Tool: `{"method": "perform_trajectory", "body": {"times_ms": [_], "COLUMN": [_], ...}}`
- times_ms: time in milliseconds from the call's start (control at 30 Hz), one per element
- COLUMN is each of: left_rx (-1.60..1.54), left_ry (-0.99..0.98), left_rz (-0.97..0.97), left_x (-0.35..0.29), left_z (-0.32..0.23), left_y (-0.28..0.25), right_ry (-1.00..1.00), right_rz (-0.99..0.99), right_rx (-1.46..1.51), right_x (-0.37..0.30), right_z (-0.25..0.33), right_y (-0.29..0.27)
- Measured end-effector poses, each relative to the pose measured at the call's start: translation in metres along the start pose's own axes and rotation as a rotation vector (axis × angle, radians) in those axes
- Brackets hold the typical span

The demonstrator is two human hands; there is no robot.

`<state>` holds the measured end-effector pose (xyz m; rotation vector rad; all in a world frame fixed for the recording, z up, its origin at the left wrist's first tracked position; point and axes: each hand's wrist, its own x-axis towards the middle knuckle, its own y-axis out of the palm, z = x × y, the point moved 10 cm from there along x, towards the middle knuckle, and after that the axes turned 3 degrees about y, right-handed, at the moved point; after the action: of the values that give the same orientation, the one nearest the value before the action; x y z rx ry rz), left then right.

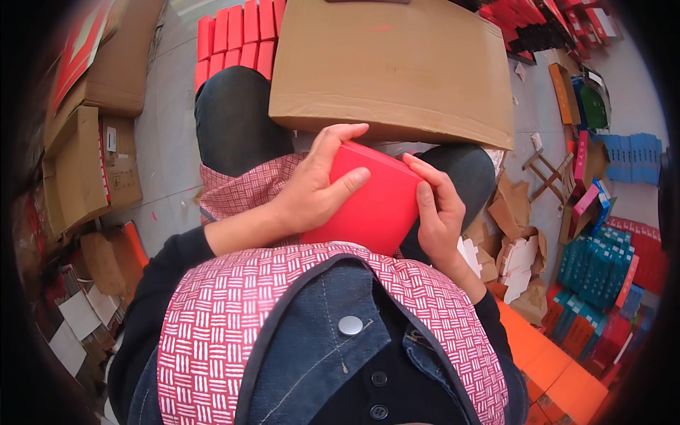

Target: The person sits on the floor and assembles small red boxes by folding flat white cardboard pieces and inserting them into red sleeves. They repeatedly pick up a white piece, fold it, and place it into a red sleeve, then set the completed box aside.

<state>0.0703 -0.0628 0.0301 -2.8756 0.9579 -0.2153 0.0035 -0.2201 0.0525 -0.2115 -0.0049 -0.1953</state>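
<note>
A red box (372, 202) with a smooth, plain top rests in my lap, tilted, against the patterned apron (234, 297). My left hand (329, 173) grips its left side, fingers over the far edge and thumb lying on the top face. On the other side my right hand (435, 205) holds the right edge, with fingers bent along it and the thumb near the corner. The underside of the box is hidden. Just beyond my hands stands a big brown cardboard carton (393, 67), its near edge close to my left fingertips.
Rows of red boxes (237, 35) stand beyond my left knee. Open cartons (78, 170) are at the left. On the right are a small wooden folding stool (545, 170), torn brown paper (513, 205), stacked teal boxes (598, 265), blue boxes (634, 157) and orange boxes (545, 354).
</note>
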Motion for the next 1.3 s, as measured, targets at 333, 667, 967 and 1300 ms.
{"method": "perform_trajectory", "body": {"times_ms": [333, 667, 967, 1300], "left_rx": [-0.068, -0.456, -0.944, -0.330], "left_ry": [0.165, -0.206, -0.093, -0.087], "left_rz": [-0.041, -0.159, -0.151, -0.687], "left_x": [-0.003, 0.012, 0.001, -0.037], "left_z": [-0.016, 0.020, -0.007, 0.027], "left_y": [-0.005, -0.024, -0.065, -0.258], "right_ry": [-0.139, -0.549, -0.419, -0.027], "right_rz": [-0.141, -0.015, 0.192, 0.187], "right_rx": [0.197, -0.271, 0.102, 0.259], "right_x": [-0.017, 0.015, 0.073, 0.107], "right_z": [-0.002, 0.030, 0.046, 0.029], "right_y": [0.010, -0.008, 0.035, 0.072]}}
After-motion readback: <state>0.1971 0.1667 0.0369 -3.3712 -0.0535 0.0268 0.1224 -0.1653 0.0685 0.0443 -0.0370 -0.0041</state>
